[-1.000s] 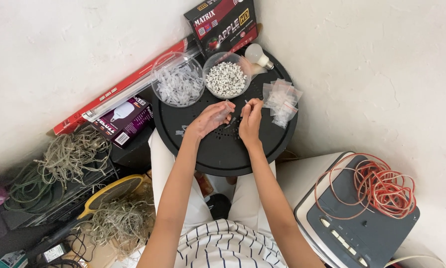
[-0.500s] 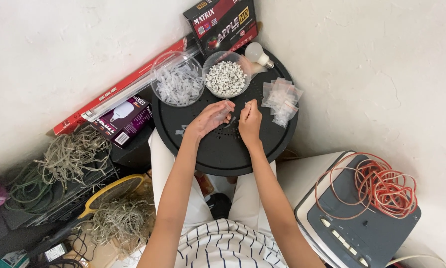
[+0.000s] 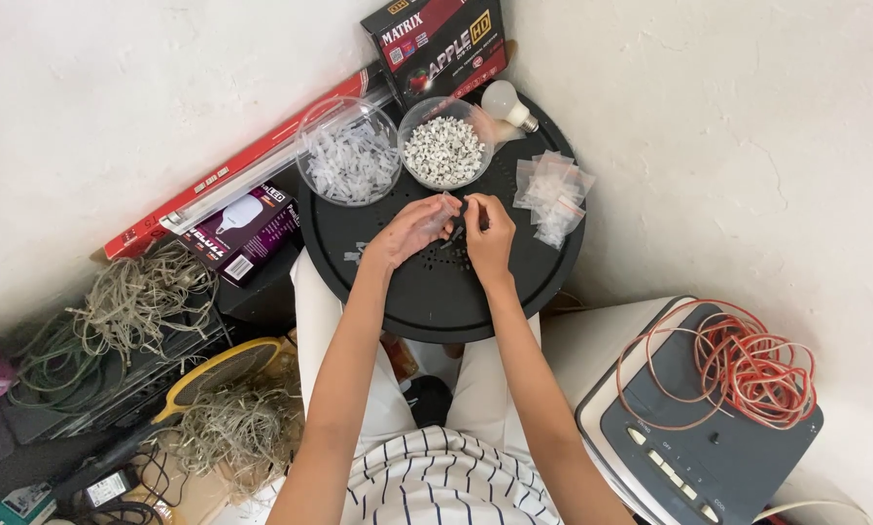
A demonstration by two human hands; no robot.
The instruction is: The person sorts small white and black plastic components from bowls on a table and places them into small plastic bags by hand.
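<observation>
Hands barely shifted | left hand (image 3: 412, 230), right hand (image 3: 487, 231) pinching small bag (image 3: 446, 209)

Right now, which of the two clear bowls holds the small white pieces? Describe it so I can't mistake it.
Start at the round black tray on the person's lap. Two clear bowls stand side by side at its far edge. The one you want is the right-hand bowl, just beyond the right hand and beside the white light bulb; it holds chunky white pieces, whereas the left-hand bowl holds thin clear strips.

Head camera, seemingly straight down
</observation>
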